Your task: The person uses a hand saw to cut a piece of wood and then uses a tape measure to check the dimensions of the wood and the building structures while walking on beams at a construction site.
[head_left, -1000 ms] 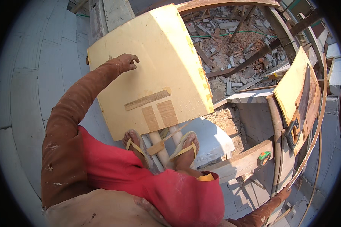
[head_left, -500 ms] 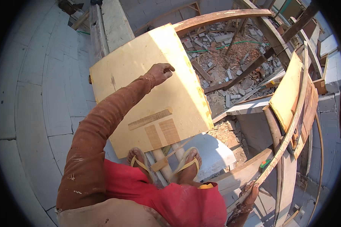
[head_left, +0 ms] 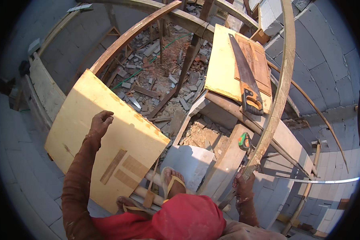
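My left hand [head_left: 101,123] hovers over a large yellow board [head_left: 88,108], fingers loosely bent and apart, with nothing visible in them. Thin brown wood strips [head_left: 114,166] lie on the near part of this board. At the lower right, my right hand [head_left: 244,186] is closed round the near end of a long wooden plank [head_left: 282,88], which rises steeply past the top edge of the view. Left of the plank, a handsaw [head_left: 244,66] with an orange and black handle rests on a second yellow board [head_left: 221,52]. A green and orange tape measure [head_left: 244,141] sits on a wooden beam [head_left: 228,158].
My sandalled feet stand near round poles [head_left: 154,178] and a pale block [head_left: 190,160]. Beyond the board lies a lower area of broken bricks and rubble [head_left: 172,64], crossed by timber beams [head_left: 134,34]. Grey block walls [head_left: 324,60] rise around.
My view has swung rightward, so the boards appear farther left and the saw shows fully. The plank in my right hand now stands more upright. My left hand stays over the board.
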